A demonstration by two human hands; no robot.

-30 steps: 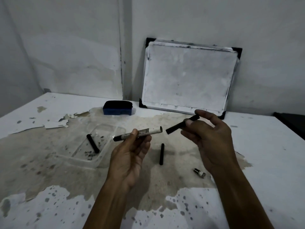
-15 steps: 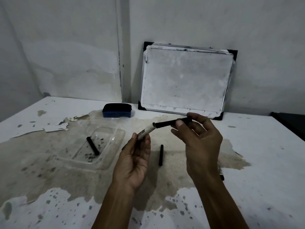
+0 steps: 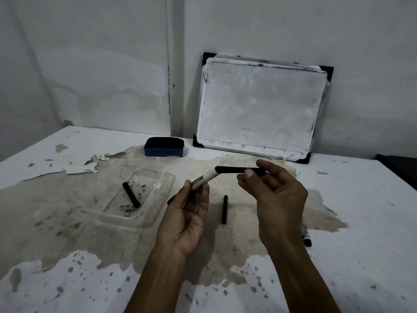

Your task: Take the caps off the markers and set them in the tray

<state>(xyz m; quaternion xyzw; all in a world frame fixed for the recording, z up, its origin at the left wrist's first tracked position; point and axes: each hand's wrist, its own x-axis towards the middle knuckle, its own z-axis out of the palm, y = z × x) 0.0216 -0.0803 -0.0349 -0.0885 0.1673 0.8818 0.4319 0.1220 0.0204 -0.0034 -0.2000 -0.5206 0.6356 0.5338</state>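
Across the frame, left to right, as I watch through the head camera:

Far left: the table (image 3: 361, 222) shows peeling white paint with a bare, stained patch running through the middle.

Left of centre: a clear plastic tray (image 3: 158, 213) lies flat, with a short black stick (image 3: 130, 194) inside it, angled from upper left to lower right.

Upper centre: a blue eraser (image 3: 164, 147) sits at the back of the table, just left of the whiteboard (image 3: 259, 109), which leans tilted against the wall.

Left hand (image 3: 185, 220): I see it palm up in mid-frame, fingers and thumb curled round the marker barrel (image 3: 203, 180). The barrel's long axis climbs from lower left to upper right, its pale open end toward the other hand.

Centre: a second black stick (image 3: 224, 209) lies on the table between the two wrists, nearly upright in the picture, touching neither hand.

Right hand (image 3: 279, 199): thumb and fingers pinch the black refill stick (image 3: 234, 170), which lies almost level across the frame.

Key relation: the refill's left tip meets the barrel's open end, so the two axes form a shallow bend, not yet one line. I judge the right hand is the guiding one.

Lower right: a small marker part (image 3: 306, 237) lies beside the right forearm, partly hidden.
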